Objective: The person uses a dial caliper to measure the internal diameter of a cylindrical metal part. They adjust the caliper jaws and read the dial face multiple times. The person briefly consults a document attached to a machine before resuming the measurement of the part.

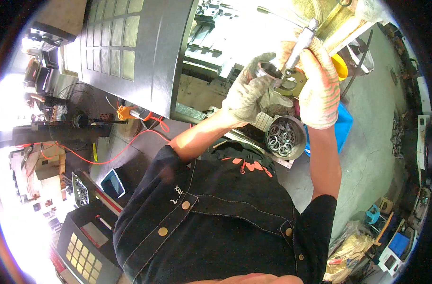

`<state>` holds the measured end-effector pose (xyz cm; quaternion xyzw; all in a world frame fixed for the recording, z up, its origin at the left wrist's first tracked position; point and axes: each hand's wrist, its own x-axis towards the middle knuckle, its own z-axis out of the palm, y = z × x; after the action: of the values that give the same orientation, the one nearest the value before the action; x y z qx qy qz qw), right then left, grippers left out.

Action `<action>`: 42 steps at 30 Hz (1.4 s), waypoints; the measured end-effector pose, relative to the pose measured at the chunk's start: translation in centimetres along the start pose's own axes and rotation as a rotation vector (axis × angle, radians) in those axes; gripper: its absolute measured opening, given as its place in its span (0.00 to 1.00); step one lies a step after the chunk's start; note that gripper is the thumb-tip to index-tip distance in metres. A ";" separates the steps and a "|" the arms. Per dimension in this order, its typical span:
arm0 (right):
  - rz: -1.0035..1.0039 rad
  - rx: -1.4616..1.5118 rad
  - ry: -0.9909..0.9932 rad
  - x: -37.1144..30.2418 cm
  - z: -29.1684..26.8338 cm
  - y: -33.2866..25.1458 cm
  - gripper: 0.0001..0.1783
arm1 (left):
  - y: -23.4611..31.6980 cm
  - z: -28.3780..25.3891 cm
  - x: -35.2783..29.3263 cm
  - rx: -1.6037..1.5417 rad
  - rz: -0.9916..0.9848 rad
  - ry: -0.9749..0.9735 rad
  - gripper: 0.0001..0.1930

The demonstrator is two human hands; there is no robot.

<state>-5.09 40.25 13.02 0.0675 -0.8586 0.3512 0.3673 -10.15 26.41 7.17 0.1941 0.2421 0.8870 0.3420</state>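
My left hand (pixel 243 97), in a pale work glove, is closed around a dark metal ring (pixel 260 70). The ring's round opening faces up and to the right. My right hand (pixel 321 94), in a striped knit glove, grips what looks like a micrometer (pixel 301 44) with a silver barrel. Its barrel slants up and to the right, while its lower end meets the ring's right side. My gloved fingers hide part of that contact. Just below the hands, a round metal pot (pixel 300 140) holds several shiny metal rings (pixel 283 137).
A machine with a grey windowed door (pixel 152 57) stands at the left, its bright interior beyond my hands. A blue bin (pixel 342 128) sits beside my right forearm. An orange hose (pixel 130 138) crosses the left side near a fan (pixel 78 111). Plastic bags (pixel 350 251) lie lower right.
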 end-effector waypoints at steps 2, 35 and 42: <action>0.068 0.069 0.004 -0.3 0.2 0.6 0.16 | 0.0 0.5 -0.2 -0.026 -0.010 0.003 0.25; 0.414 0.818 0.059 -0.9 0.7 -1.3 0.17 | -1.2 -0.6 -1.1 0.012 -0.023 0.002 0.28; 0.415 0.784 0.072 -1.2 0.9 -0.6 0.18 | -1.2 -0.8 -1.1 0.086 -0.023 -0.015 0.30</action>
<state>-4.51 38.98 12.09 0.0155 -0.6427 0.7186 0.2652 -9.14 26.17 5.64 0.2123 0.2796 0.8704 0.3452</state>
